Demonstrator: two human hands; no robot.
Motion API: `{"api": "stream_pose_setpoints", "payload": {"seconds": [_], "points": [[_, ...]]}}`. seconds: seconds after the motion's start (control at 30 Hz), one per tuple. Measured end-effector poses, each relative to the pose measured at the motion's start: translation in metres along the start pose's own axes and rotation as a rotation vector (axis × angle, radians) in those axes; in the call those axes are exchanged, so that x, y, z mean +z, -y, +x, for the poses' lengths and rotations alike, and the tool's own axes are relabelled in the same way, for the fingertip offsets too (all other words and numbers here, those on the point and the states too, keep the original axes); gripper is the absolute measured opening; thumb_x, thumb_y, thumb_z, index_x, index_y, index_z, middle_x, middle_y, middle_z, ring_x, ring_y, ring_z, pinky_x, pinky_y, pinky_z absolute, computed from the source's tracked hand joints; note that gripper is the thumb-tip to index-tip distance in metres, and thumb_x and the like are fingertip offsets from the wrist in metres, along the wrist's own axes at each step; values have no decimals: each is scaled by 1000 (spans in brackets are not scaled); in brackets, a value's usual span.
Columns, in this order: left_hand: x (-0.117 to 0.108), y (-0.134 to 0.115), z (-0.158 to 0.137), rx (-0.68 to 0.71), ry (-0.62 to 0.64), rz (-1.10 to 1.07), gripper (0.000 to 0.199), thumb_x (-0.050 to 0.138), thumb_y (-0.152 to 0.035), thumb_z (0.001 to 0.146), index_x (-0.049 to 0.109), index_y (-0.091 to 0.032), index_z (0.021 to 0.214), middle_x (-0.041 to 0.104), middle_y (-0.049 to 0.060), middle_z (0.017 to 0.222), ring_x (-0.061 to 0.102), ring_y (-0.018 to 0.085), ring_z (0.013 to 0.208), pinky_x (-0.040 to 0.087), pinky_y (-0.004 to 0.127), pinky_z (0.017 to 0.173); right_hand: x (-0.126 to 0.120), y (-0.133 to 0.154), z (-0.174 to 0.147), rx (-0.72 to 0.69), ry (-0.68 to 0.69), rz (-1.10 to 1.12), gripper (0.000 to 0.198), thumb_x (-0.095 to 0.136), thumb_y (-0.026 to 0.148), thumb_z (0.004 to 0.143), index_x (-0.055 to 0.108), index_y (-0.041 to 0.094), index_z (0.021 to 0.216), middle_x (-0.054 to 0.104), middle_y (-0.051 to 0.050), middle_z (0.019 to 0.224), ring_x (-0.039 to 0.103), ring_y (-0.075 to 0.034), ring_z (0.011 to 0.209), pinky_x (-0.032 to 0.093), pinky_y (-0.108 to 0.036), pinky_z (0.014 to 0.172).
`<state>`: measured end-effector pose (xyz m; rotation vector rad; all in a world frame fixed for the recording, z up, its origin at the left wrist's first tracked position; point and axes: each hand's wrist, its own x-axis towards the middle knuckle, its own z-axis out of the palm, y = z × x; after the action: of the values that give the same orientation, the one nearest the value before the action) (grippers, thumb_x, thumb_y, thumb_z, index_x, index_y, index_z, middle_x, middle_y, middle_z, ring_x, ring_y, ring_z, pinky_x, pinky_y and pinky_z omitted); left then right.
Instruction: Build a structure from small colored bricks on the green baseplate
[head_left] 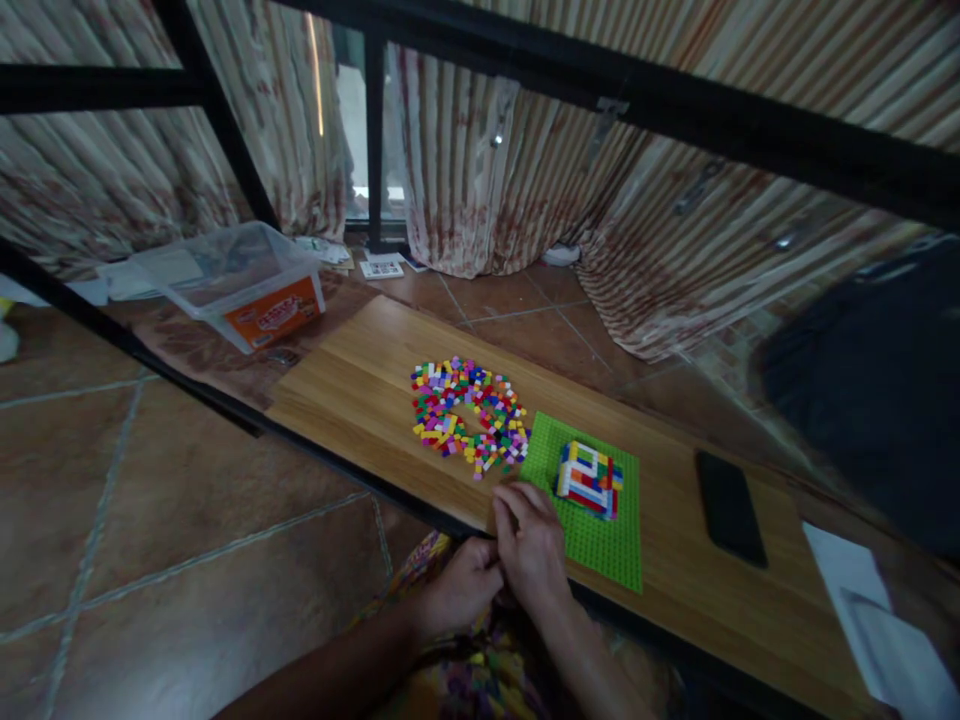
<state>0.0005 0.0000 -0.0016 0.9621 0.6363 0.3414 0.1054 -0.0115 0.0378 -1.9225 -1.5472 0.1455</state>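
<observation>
A table (352, 380) holds a baseplate (607, 550) two o'clock from the curled right hand (532, 543), a brick pile (496, 415) at eleven. The curled left hand (463, 586) lies at eight; I cannot tell if either holds anything. A brick build (590, 482) tops the baseplate.

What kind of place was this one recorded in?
Probably a room in a home: striped curtains hang to a tiled floor, and loose toy bricks lie on a wooden tabletop.
</observation>
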Motion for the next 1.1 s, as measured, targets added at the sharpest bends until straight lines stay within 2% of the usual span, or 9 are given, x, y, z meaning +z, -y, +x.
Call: {"api": "stream_pose_setpoints", "payload": {"seconds": [0.3, 0.57, 0.63, 0.73, 0.8, 0.93, 1.1], "points": [[2, -3, -2, -40, -14, 55, 37, 60, -48, 78, 67, -12, 69, 57, 1, 55, 48, 9, 47, 38, 21, 50, 4, 2, 27, 13, 36, 8, 27, 43, 25, 93, 70, 23, 98, 67, -6, 98, 59, -20, 95, 47, -33, 86], [-1, 0, 0, -20, 6, 44, 48, 59, -58, 78, 64, -12, 64, 57, 2, 54, 49, 9, 47, 35, 22, 49, -12, -6, 31, 19, -50, -38, 30, 41, 23, 94, 68, 21, 105, 67, -8, 99, 58, -20, 94, 47, -35, 85], [-1, -1, 0, -24, 17, 42, 49, 59, -58, 77, 65, -12, 66, 59, 4, 57, 49, 10, 49, 36, 22, 49, -21, -13, 27, 13, -118, -106, 29, 41, 25, 94, 68, 21, 106, 66, -8, 100, 56, -21, 96, 46, -37, 87], [0, -2, -1, -35, -2, 32, 46, 61, -56, 77, 70, -11, 78, 61, 3, 61, 49, 9, 50, 35, 21, 50, -36, -32, 21, 31, -306, -256, 28, 45, 31, 93, 68, 22, 108, 62, -11, 107, 53, -25, 101, 42, -44, 89], [1, -3, -2, -47, -14, 18, 45, 62, -55, 76, 71, -11, 83, 61, 3, 61, 49, 9, 50, 34, 21, 50, -42, -46, 19, 40, -362, -325, 29, 46, 34, 93, 68, 22, 108, 60, -12, 109, 52, -27, 102, 41, -45, 88], [2, -5, -4, -64, -16, 10, 46, 62, -56, 76, 70, -11, 83, 61, 3, 62, 49, 9, 50, 34, 22, 50, -44, -62, 17, 53, -294, -401, 31, 46, 36, 93, 70, 20, 107, 61, -14, 111, 50, -29, 105, 38, -45, 88], [2, -4, -3, -71, 6, 22, 47, 60, -55, 77, 70, -10, 85, 62, 3, 62, 50, 9, 50, 35, 22, 50, -46, -64, 16, 3, -254, -517, 29, 46, 34, 94, 69, 22, 106, 64, -11, 108, 51, -29, 99, 35, -43, 84]]}}
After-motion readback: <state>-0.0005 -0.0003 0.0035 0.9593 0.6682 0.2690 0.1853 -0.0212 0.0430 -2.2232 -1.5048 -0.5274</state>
